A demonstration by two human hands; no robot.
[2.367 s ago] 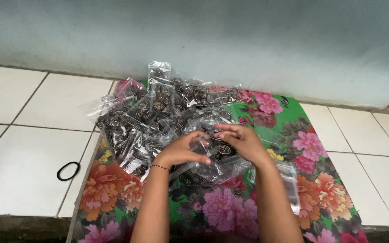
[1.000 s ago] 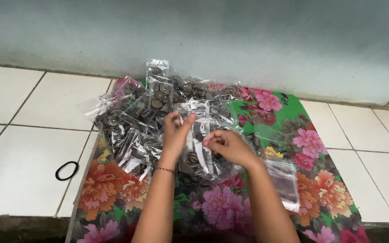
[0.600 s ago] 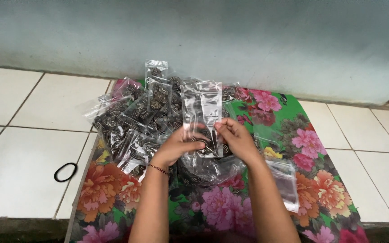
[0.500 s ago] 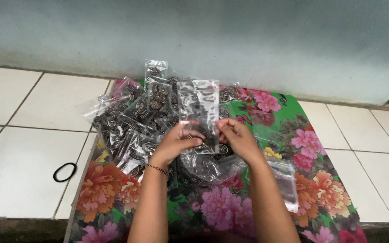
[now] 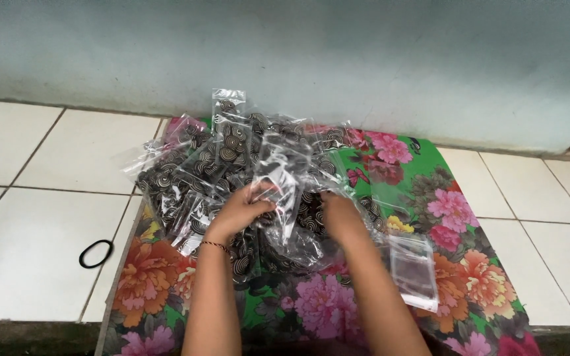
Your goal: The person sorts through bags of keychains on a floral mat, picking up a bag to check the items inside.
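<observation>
Floral cloth (image 5: 470,277): clear bag (image 5: 278,165) pinched between both grips.

black elastic ring (image 5: 95,254) on white tiled floor (image 5: 28,191); floral cloth (image 5: 470,264); grey-blue wall (image 5: 364,59)

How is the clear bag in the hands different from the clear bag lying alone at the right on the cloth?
The held bag stands upright between the left hand and right hand; the lone bag lies flat on the flowered cloth. The held bag is over the pile of filled bags; the lone bag lies apart, untouched and looks empty. Both are clear plastic.
</observation>
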